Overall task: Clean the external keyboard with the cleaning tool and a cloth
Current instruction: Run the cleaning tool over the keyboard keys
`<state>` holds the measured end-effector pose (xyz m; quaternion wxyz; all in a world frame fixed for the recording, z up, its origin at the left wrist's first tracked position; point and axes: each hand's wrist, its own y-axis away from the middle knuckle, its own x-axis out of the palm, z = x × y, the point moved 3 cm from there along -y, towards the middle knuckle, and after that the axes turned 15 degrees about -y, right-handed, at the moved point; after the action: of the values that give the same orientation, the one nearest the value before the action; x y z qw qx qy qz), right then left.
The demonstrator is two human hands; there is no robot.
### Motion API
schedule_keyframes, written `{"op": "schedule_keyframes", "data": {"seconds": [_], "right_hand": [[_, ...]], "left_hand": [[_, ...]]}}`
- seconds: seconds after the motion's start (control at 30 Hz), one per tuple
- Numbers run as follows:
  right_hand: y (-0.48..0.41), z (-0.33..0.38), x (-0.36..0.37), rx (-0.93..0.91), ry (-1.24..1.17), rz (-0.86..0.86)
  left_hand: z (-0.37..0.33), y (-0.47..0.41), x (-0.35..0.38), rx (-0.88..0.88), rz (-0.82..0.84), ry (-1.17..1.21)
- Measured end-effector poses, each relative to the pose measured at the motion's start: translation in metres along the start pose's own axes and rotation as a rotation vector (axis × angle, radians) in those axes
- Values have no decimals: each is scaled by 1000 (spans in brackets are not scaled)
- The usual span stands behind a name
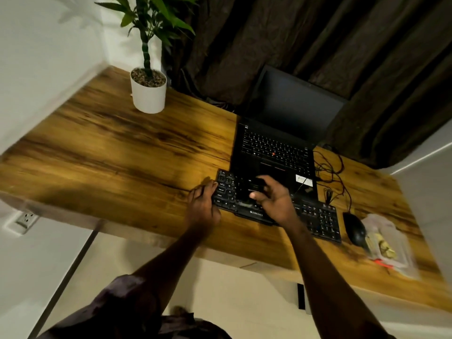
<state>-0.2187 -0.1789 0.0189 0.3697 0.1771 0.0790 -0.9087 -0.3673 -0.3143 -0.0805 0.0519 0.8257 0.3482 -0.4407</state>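
Observation:
The black external keyboard (318, 216) lies on the wooden desk (122, 152), directly in front of an open laptop. My left hand (204, 204) is at the keyboard's left end, its fingers curled over that edge. My right hand (274, 199) hovers above the keyboard's middle. Its thumb and fingers pinch a small dark cleaning tool (255, 187), which is blurred, so I cannot tell its shape. I see no cloth that I can pick out.
The black laptop (276, 148) stands open with a dark screen, its front edge overlapping the keyboard. A black rounded object (354, 228) and a clear plastic bag (389, 241) lie to the right. Cables (330, 172) trail at the back right. A potted plant (148, 94) stands far left.

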Motion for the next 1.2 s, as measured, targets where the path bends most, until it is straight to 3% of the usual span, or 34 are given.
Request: {"op": "schedule_keyframes", "data": {"seconds": [0.17, 0.57, 0.93, 1.2], "right_hand": [[-1, -6, 20, 37, -47, -39], [81, -29, -79, 115, -152, -289], [15, 10, 41, 14, -51, -73], [18, -9, 21, 103, -225, -241]], "left_hand": [[-2, -1, -3, 2, 20, -11], [3, -1, 4, 58, 88, -136], [1, 0, -4, 68, 88, -100], [2, 0, -2, 74, 103, -132]]}}
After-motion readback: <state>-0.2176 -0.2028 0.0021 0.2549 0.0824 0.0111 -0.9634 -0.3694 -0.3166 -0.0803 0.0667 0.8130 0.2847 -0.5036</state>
